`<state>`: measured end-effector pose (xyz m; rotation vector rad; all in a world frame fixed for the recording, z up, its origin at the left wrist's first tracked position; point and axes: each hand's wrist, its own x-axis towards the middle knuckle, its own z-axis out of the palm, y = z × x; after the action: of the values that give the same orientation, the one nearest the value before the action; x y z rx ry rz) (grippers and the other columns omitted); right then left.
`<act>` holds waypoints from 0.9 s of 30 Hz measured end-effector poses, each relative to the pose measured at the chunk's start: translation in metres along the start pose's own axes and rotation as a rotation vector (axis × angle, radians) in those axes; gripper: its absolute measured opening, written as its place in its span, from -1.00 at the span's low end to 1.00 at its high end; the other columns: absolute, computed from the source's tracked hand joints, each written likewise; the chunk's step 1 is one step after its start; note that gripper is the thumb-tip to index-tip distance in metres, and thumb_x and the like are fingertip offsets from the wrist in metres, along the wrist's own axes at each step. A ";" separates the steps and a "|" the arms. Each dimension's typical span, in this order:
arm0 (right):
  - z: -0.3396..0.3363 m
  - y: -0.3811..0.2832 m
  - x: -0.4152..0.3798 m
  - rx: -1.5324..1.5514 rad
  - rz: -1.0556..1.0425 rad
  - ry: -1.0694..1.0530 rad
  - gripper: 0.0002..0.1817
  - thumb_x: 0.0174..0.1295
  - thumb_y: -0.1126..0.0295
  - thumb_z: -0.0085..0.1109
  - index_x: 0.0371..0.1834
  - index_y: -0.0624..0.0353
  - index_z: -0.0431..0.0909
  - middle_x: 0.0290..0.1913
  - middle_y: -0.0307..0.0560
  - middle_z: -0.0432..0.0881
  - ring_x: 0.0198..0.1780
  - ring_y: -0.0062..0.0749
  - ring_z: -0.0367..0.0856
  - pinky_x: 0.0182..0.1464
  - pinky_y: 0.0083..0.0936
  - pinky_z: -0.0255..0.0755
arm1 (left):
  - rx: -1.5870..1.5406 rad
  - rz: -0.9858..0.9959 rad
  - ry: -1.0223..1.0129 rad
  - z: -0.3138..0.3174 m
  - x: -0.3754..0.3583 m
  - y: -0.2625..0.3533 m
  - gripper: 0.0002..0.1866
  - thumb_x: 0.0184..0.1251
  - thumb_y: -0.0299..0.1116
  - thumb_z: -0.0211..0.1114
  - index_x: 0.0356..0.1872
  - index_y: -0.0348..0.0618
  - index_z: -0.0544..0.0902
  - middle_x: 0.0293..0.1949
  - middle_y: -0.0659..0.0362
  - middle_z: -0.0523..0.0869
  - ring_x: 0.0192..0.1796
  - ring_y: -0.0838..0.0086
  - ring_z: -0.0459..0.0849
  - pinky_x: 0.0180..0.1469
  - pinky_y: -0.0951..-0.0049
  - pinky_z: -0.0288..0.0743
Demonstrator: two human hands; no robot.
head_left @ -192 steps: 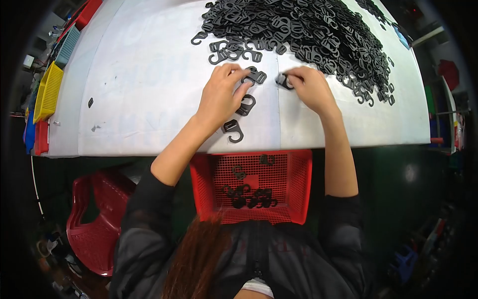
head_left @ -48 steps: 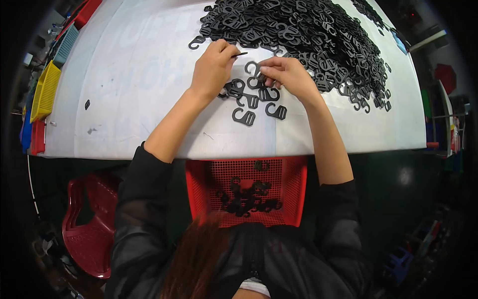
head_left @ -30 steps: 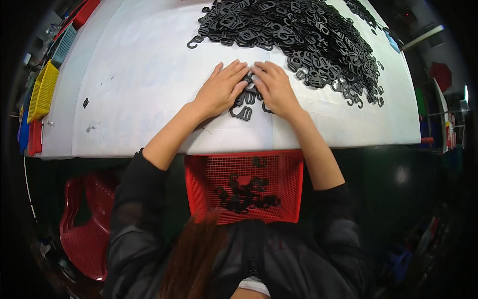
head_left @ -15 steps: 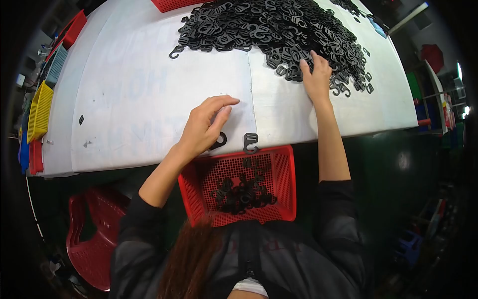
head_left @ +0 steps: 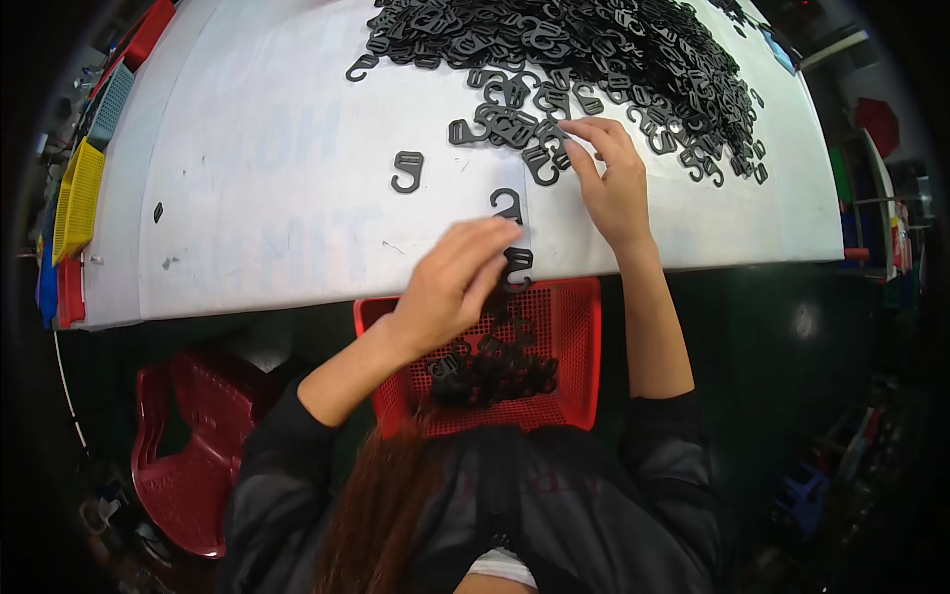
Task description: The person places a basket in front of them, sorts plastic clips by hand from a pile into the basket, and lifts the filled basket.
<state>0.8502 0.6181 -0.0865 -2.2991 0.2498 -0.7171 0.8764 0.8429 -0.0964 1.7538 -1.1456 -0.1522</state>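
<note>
Black plastic hooks, heaped far on the table, look light, stiff; pinch their slotted ends. Your right hand, loosely open, touches some; your blurred left hand seems released.

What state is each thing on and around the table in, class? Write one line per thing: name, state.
Table: covered in white.
Large heap of black hooks: loosely piled.
Lone hook: lying apart from the others.
Red basket: open-topped, partly filled with hooks.
Maroon chair: nobody seen on it.
Left hand: fingers bent, blurred; grip unclear.
Right hand: thumb and forefinger apart, beside hooks.
</note>
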 end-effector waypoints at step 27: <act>0.010 -0.005 -0.030 -0.348 -0.038 -0.047 -0.87 0.15 0.37 0.23 -0.29 0.14 0.64 -0.31 -0.18 0.56 -0.22 -0.24 0.56 -0.23 -0.36 0.44 | 0.210 -0.360 -0.128 -0.032 0.038 -0.015 -0.77 0.20 -0.50 0.27 -0.10 -0.16 0.67 -0.22 0.11 0.69 -0.20 0.27 0.62 -0.18 0.34 0.53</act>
<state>0.8312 0.6389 -0.1018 -2.6532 0.3322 -0.6802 0.9243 0.8359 -0.0775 2.1552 -0.9518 -0.3776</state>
